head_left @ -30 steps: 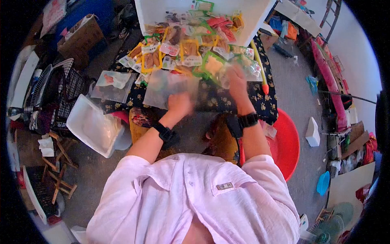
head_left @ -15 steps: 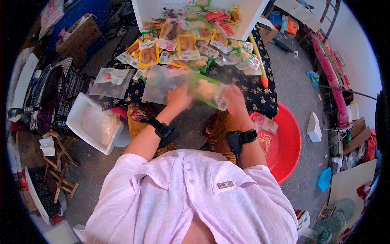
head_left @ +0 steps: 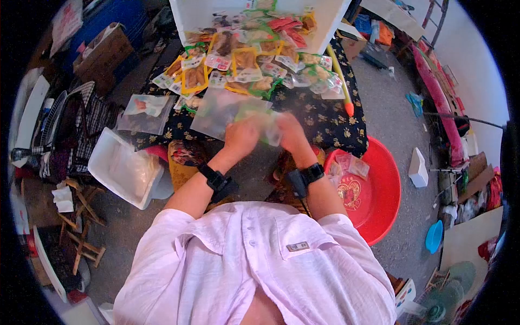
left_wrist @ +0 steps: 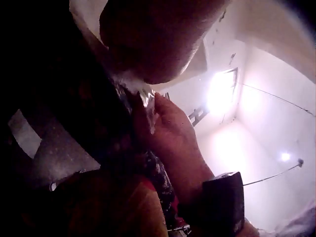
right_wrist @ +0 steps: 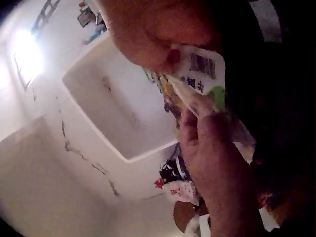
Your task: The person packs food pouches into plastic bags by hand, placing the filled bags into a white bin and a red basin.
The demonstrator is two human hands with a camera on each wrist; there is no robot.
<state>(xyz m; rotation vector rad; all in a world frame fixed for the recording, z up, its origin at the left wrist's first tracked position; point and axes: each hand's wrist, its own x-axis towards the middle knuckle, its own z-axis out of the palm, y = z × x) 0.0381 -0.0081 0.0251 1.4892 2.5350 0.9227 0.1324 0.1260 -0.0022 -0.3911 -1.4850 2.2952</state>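
Observation:
In the head view, a green-edged food packet (head_left: 262, 120), blurred, spans the gap between both hands. My right hand (head_left: 293, 132) pinches its near right end; the right wrist view shows a printed white end with a barcode (right_wrist: 202, 64) under that thumb. My left hand (head_left: 242, 136) grips the near edge of a clear plastic bag (head_left: 211, 114), curled fingers close against the packet. The packet overlaps the bag's right side in the head view. In the left wrist view, shiny film (left_wrist: 145, 98) shows between the hands, and much there is dark.
A pile of food packets (head_left: 246, 65) spills from a white foam box (head_left: 325, 27) onto the flowered cloth (head_left: 317, 122). Left lies a filled clear bag (head_left: 143, 114), right a yellow stick (head_left: 340, 81). A white tub (head_left: 122, 168) and a red basin (head_left: 374, 200) flank the knees.
My right hand took the green-edged packet from the pile, brought it nearer, then moved left toward my left hand. The packet now overlaps the clear bag; my left hand stays at the bag's edge.

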